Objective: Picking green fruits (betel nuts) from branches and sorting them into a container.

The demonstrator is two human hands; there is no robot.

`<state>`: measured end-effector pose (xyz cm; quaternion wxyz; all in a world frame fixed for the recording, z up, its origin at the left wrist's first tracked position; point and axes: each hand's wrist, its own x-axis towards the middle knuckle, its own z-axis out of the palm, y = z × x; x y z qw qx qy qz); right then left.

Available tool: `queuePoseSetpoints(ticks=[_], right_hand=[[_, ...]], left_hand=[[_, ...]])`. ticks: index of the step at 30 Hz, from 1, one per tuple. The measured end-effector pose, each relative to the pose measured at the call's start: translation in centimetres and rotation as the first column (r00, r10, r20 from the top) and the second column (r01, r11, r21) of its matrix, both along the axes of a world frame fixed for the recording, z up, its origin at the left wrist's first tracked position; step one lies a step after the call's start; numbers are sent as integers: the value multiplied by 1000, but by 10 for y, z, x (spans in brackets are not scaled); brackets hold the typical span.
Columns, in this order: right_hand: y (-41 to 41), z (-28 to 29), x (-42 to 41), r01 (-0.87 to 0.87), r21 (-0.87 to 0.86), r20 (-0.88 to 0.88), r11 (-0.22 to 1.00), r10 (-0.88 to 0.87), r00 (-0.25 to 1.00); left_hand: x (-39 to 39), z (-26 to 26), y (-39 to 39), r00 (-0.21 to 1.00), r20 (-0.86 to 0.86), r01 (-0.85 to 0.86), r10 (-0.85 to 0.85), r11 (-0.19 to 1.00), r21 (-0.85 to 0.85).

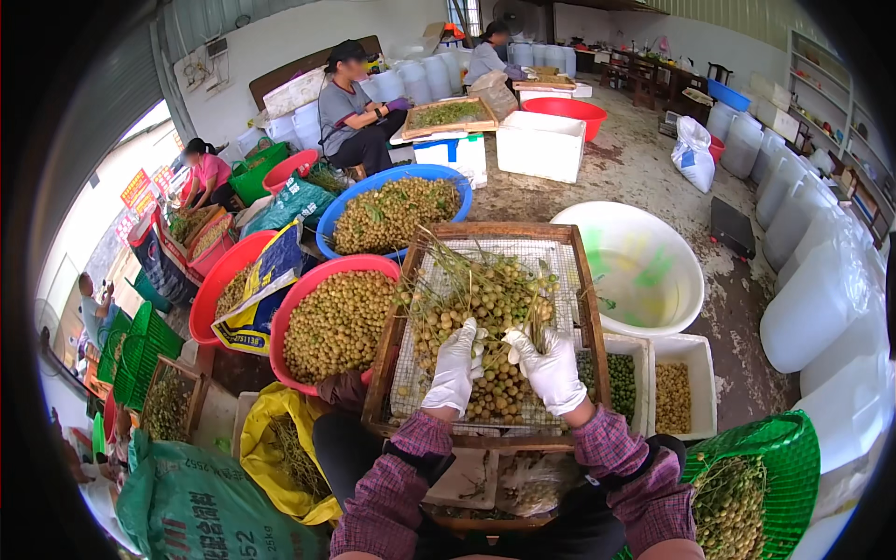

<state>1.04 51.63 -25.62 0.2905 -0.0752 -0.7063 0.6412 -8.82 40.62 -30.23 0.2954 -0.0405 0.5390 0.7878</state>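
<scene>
A wooden-framed wire-mesh sieve (591, 315) lies before me at lap height. Across its mesh is a heap of small round yellow-brown fruits (483, 297) on thin green stems. My left hand (456, 369), in a white glove, is at the near left of the heap with its fingers curled against the fruits; whether it grips one is hidden. My right hand (549, 369), gloved too, closes its thumb and fingers around a bunch of fruit stems (537, 323). Loose fruits (500, 395) lie on the mesh between and below the hands.
Left are a pink basin (297, 308) and a blue basin (323, 227) of fruit. Right stand a white tub (689, 280), foam boxes (707, 385) of green and yellow fruit, and a green basket (791, 448). A yellow bag (255, 448) lies near left. Several people sit beyond.
</scene>
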Motion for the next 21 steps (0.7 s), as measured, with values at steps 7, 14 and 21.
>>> queuePoseSetpoints(ticks=[7,14,21], right_hand=[[17,6,0,-19,-135,105,991,33,994],[40,12,-5,29,-202,88,979,-11,996],[32,6,-1,-1,-76,76,997,7,997]], left_hand=[[1,8,7,962,273,-74,19,978,193],[0,8,-6,933,217,159,-286,872,464],[4,8,-1,996,-14,90,-91,994,-65]])
